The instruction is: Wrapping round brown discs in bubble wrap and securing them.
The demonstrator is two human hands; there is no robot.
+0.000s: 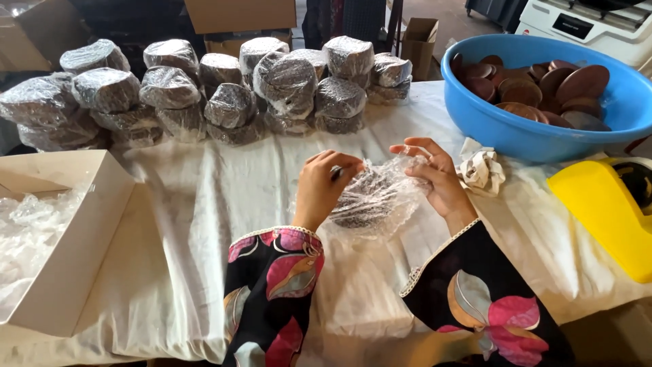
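A tabletop draped in a creased off-white cloth fills most of the frame. Across the upper left sits a heap of round dark stacks wrapped in clear bubble wrap. At the upper right stands a wide blue plastic basin with round brown wooden discs inside. An open white cardboard box holding loose clear wrap sits at the left edge, and a yellow plastic tape dispenser at the right edge. In the centre lies a dark round bundle partly covered in clear bubble wrap. The left hand has its fingers pinched together on the wrap at the bundle's left side; the right hand grips the wrap on the right side, fingers curled. A crumpled scrap of white tape lies just beside the right hand.
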